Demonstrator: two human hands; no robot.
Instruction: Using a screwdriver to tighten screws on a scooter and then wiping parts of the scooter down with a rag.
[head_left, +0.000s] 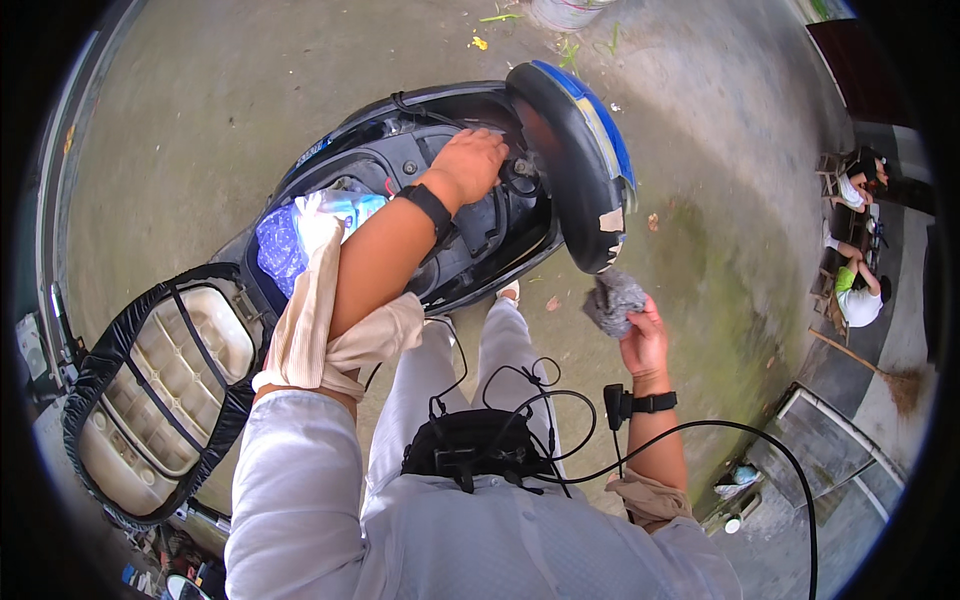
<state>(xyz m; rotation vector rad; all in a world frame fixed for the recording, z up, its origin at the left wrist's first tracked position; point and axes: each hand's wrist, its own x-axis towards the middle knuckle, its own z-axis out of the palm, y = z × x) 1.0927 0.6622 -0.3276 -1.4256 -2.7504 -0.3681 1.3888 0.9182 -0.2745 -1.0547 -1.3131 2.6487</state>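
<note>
A scooter (395, 160) stands in front of me with its black plastic body exposed. My left hand (472, 165) rests on the dark plastic beside a rounded black cushion-like part (572, 150), edged in blue and with a worn patch. The left fingers bend down onto the plastic, fingertips partly hidden, with no object visible in that hand. My right hand (643, 335) pinches a crumpled grey cloth (613, 302) just below the cushion-like part's near end. A purple dotted bundle (281, 246) and a light-blue package (355, 208) lie in the scooter's compartment, partly behind my left forearm.
The scooter's seat (160, 380) is flipped over at left, pale underside up. A black pouch (470, 445) with looping cables hangs at my waist. Two people (858, 303) sit far right, near a broom (903, 388). A pale bucket (568, 12) stands at the top.
</note>
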